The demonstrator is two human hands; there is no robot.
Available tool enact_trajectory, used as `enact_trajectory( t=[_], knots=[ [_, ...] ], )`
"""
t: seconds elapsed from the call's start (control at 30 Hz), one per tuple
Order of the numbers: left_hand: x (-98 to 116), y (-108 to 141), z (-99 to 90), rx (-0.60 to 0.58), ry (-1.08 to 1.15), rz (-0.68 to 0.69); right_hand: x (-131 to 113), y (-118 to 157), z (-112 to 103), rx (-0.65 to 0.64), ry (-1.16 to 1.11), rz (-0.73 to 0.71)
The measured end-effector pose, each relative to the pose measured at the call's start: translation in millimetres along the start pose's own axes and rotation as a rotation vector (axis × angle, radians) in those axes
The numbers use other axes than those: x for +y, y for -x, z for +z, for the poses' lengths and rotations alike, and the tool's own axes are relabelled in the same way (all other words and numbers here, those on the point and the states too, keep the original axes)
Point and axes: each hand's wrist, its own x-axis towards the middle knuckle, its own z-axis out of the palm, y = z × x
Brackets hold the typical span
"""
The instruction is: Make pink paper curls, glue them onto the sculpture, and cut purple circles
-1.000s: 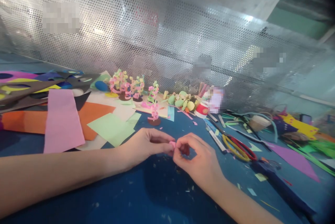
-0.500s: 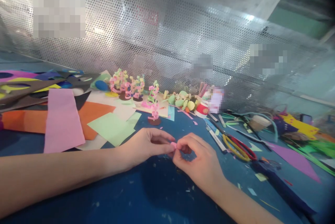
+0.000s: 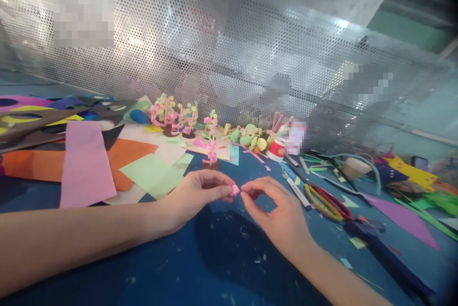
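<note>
A small pink piece [image 3: 234,190] is pinched between the thumb and fingers of my left hand [image 3: 200,194]. Just right of it, my right hand [image 3: 274,205] has thumb and forefinger nearly touching, at the tip of the piece; whether anything tiny is between them is hard to tell. Beyond my hands stands a pink and green curled-paper figure [image 3: 212,141] on a brown round base. More curled figures [image 3: 179,120] stand behind it to the left.
Pink [image 3: 86,163], orange [image 3: 129,153] and green sheets [image 3: 153,174] lie at the left. Scissors with red and yellow handles [image 3: 327,203], a white cutter [image 3: 297,191] and scraps are at the right. A red and white cup [image 3: 276,149] stands before the perforated metal screen [image 3: 214,58].
My right fingers have come slightly away from the pink piece, which stays in my left hand. My left hand has shifted a little left and up.
</note>
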Motion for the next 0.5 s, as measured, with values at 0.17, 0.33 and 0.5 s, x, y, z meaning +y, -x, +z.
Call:
enact_trajectory(
  t=[0.17, 0.33, 0.5],
  knots=[
    [-1.1, -0.4, -0.5, -0.027, 0.004, 0.011, -4.2, 0.7, 1.0, -0.019, -0.016, -0.023],
    [-2.3, -0.2, -0.9, -0.017, -0.001, -0.031, -3.1, 2.2, -0.2, -0.025, 0.034, -0.109],
    [-2.6, 1.0, -0.7, -0.011, -0.024, -0.063, -2.5, 3.1, 0.2, -0.017, 0.08, -0.164]
  ],
)
